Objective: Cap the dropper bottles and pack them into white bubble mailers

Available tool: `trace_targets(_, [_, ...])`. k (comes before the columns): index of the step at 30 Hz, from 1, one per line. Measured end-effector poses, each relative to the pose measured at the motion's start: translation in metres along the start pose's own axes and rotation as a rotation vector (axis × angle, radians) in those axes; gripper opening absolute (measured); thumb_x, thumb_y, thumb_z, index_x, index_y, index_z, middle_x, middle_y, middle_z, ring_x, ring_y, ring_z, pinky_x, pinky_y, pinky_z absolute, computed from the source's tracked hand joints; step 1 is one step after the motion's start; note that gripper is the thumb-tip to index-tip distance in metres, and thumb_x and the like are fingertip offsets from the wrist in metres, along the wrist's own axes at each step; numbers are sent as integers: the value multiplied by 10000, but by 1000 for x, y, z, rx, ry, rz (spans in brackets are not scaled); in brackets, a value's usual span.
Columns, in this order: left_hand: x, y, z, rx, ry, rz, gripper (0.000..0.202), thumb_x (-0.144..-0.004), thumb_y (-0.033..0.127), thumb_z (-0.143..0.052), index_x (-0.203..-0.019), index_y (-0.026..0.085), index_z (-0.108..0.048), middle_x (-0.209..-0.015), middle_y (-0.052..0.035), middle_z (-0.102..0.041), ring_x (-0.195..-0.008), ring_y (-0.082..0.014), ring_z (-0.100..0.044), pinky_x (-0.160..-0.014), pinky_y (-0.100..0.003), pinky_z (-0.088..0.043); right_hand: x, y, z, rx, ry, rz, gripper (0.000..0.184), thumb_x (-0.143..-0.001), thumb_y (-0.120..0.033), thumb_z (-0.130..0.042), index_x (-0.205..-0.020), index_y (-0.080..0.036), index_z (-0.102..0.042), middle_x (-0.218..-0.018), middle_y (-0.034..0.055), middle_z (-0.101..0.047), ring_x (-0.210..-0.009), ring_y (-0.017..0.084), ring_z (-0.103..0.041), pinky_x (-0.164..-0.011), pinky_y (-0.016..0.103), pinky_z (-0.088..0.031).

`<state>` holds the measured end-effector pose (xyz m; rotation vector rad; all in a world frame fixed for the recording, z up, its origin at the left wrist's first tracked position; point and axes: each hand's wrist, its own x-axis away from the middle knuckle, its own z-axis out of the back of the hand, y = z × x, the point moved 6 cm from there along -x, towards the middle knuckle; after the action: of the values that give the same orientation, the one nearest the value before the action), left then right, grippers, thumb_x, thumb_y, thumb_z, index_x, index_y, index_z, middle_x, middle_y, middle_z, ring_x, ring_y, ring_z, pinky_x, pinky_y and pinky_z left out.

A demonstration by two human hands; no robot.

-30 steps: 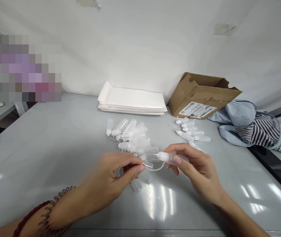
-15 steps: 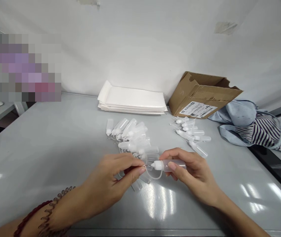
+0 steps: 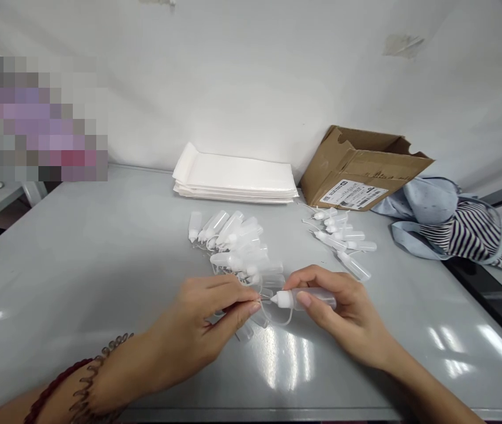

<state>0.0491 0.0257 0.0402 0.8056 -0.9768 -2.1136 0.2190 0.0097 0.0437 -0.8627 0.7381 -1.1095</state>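
Note:
My right hand (image 3: 339, 306) is wrapped round a small clear needle-tip squeeze bottle (image 3: 315, 297), which lies level with its white nozzle pointing left. A thin needle runs from the nozzle to the fingertips of my left hand (image 3: 215, 315). That hand is closed in a pinch at the needle's tip. From the bottle's collar a thin white strap (image 3: 279, 323) loops down and back up to the pinch, where its end is hidden between finger and thumb. Behind and partly under my hands lies a pile of similar bottles (image 3: 237, 235).
A smaller group of bottles (image 3: 343, 235) lies to the right. Behind are a stack of white padded envelopes (image 3: 237, 174) and an open cardboard box (image 3: 365, 171). At the right edge are a blue-and-striped cloth bag (image 3: 454, 229) and a black flat object (image 3: 489, 306).
The bottle in my right hand has shifted slightly right and down, so a little more of the needle shows between nozzle and left fingertips. My left hand has hardly moved.

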Motion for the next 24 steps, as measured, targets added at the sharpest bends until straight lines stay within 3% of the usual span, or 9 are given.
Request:
trace_targets(12, [3,0,-5,-27,-9,-117,144,-918,101,-532,-884,176,-650,-697,35,-586,-609,-70,-507,-588,-169,-401,0,7,-6,-2,-68,-65,205,-921,-359,-483,-905,-217,-630,-802,37,-652,-724,156,-591,-492,211,-396])
trace_targets(24, [4,6,-6,-64,-43,-159,172,-920,87,-506,-887,151,-662,-706,17,-592,-616,-83,-510,-592,-187,-392,2,5,-12,35,-97,-32,178,-921,-316,-481,-896,-209,-621,-792,30,-654,-714,147,-595,-528,217,-415])
